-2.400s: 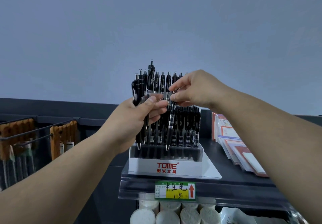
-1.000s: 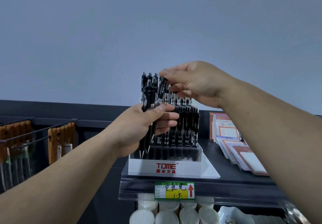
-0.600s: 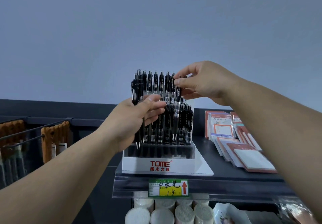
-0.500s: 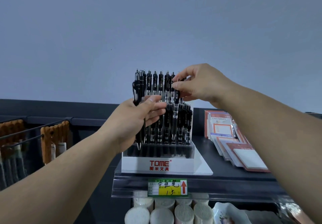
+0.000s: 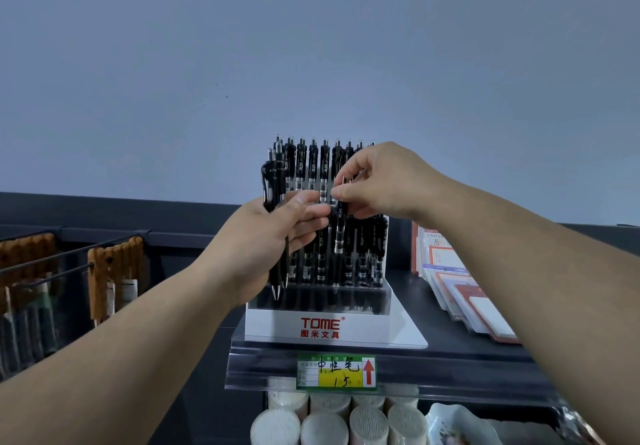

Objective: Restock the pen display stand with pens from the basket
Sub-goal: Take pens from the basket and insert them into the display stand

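Main risk: the pen [image 5: 338, 237] goes in off-line. The stand [image 5: 363, 323] is packed and its slots are dark and tight, and I can't tell which one is free. A skewed entry would probably jam, or knock the neighbouring pens.

Second risk: the spare bundle [image 5: 273, 185] hangs just beside the stand's front-left corner, tips down. If the grip loosens a pen could slide out, or the tips could snag the stand's edge.

Third: the stand sits near the front of the shelf [image 5: 467, 351], so a hard downward push might shift it.

Right hand [image 5: 384, 181]: thumb and forefinger pinch the pen near its upper end, other fingers loosely curled. The pen is upright with its tip over the front rows.

Left hand [image 5: 273, 237]: fingers wrapped round the bundle, thumb laid across. The fingertips of both hands are almost touching.

The basket is not in view.
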